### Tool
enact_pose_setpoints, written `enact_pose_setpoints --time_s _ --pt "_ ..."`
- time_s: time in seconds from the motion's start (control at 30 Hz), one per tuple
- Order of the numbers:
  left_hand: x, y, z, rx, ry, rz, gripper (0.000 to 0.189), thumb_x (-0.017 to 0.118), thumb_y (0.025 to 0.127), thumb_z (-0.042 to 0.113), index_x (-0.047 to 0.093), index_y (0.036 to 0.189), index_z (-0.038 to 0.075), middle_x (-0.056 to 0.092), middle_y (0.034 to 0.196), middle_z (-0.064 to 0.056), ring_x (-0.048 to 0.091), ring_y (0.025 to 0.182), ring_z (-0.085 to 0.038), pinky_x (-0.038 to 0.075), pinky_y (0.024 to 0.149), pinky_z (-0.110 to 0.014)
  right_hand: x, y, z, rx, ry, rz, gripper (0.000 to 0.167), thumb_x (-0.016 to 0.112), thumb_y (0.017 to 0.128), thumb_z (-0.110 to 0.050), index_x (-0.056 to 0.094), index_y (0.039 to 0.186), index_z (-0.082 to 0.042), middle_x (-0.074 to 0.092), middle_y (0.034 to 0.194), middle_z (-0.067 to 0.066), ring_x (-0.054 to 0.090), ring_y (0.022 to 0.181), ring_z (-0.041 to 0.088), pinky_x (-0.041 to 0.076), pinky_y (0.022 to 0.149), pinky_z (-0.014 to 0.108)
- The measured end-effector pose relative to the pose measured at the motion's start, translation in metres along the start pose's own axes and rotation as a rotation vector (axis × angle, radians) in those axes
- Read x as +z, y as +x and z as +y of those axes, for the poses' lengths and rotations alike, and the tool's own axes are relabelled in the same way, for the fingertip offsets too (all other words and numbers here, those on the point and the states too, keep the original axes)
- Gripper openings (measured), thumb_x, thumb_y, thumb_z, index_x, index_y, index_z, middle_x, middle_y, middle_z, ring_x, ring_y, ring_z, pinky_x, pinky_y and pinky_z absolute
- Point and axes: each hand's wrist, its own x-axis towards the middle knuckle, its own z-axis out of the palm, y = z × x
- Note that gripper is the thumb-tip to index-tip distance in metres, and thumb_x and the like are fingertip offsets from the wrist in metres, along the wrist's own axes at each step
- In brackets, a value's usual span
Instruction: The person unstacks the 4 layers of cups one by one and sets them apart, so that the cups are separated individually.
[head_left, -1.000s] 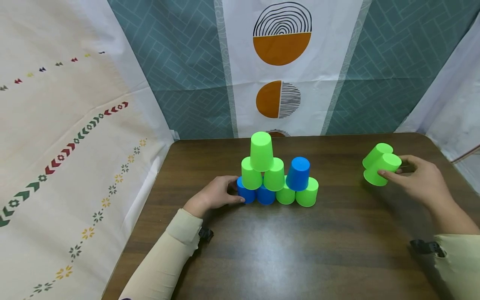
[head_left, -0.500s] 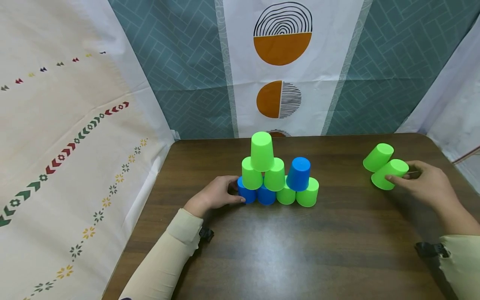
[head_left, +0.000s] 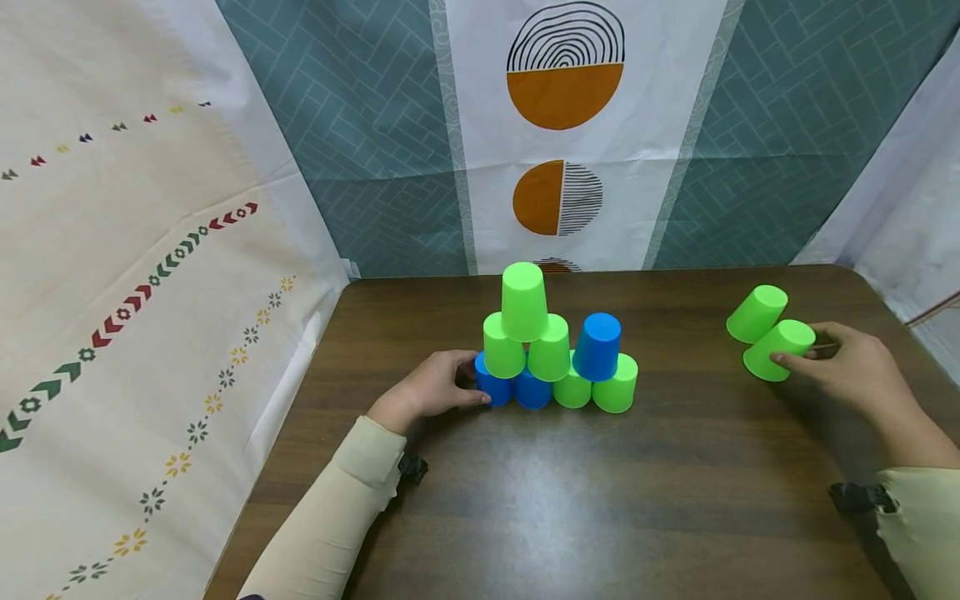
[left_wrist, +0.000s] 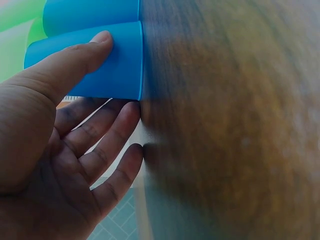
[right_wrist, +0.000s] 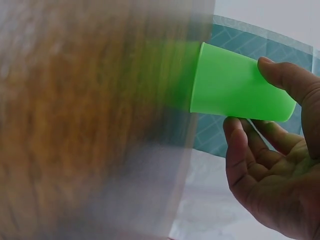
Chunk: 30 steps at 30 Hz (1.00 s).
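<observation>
Upside-down plastic cups form a pyramid mid-table. Its base row has a blue cup point(head_left: 492, 392) at the left end, another blue cup point(head_left: 532, 393) beside it, then two green ones. Above them sit two green cups and a blue cup point(head_left: 597, 346), with one green cup point(head_left: 523, 300) on top. My left hand point(head_left: 435, 385) holds the leftmost blue base cup, thumb point(left_wrist: 97, 52) along its wall and fingers on the other side. At the right, my right hand point(head_left: 855, 367) grips a green cup point(right_wrist: 240, 87) between thumb and fingers, its rim towards the tabletop.
Another green cup point(head_left: 757, 314) stands upside down just behind the one in my right hand. The brown wooden table point(head_left: 600, 500) ends at a patterned cloth point(head_left: 382, 142) at the back, with a white embroidered cloth point(head_left: 150, 292) on the left.
My right hand has drawn its green cup to the right and slightly nearer me, away from the other green cup. The left hand and the pyramid stay put.
</observation>
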Motion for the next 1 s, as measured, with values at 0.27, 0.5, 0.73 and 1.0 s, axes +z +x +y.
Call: enact_pose_setpoints --time_s 0.27,0.5,0.73,1.0 --pt "-0.001 0.000 0.000 0.004 -0.013 -0.003 0.046 0.087 0.090 0.027 0.067 0.129 0.018 0.072 0.112 0.007 0.067 0.106 -0.016 0.056 0.095 -0.038 0.000 0.001 0.000 -0.010 0.005 -0.002 0.075 0.084 0.089 -0.045 0.056 0.134 0.009 0.073 0.100 0.025 0.055 0.080 0.003 0.047 0.064 0.035" --pt "-0.001 0.000 0.001 0.013 -0.015 -0.004 0.045 0.086 0.090 0.027 0.067 0.130 0.017 0.072 0.112 0.005 0.068 0.106 -0.017 0.057 0.095 -0.040 0.001 0.002 0.001 -0.009 -0.002 -0.002 0.075 0.083 0.089 -0.045 0.056 0.134 0.009 0.072 0.099 0.024 0.058 0.081 0.007 0.046 0.065 0.037" --pt "0.000 0.000 0.001 0.002 -0.013 -0.003 0.046 0.087 0.090 0.027 0.066 0.130 0.018 0.072 0.112 0.006 0.068 0.106 -0.016 0.056 0.096 -0.039 0.002 0.000 0.001 -0.007 0.007 -0.011 0.082 0.084 0.089 -0.048 0.052 0.138 0.009 0.070 0.109 0.031 0.068 0.090 0.029 0.046 0.066 0.036" --pt "0.000 -0.001 0.001 -0.002 -0.020 -0.008 0.047 0.086 0.090 0.026 0.066 0.131 0.019 0.072 0.113 0.007 0.067 0.106 -0.016 0.057 0.094 -0.039 -0.007 -0.003 -0.026 0.017 0.063 0.057 0.099 0.080 0.089 -0.055 0.036 0.155 0.004 0.049 0.144 0.037 0.051 0.124 0.055 0.047 0.079 0.057"
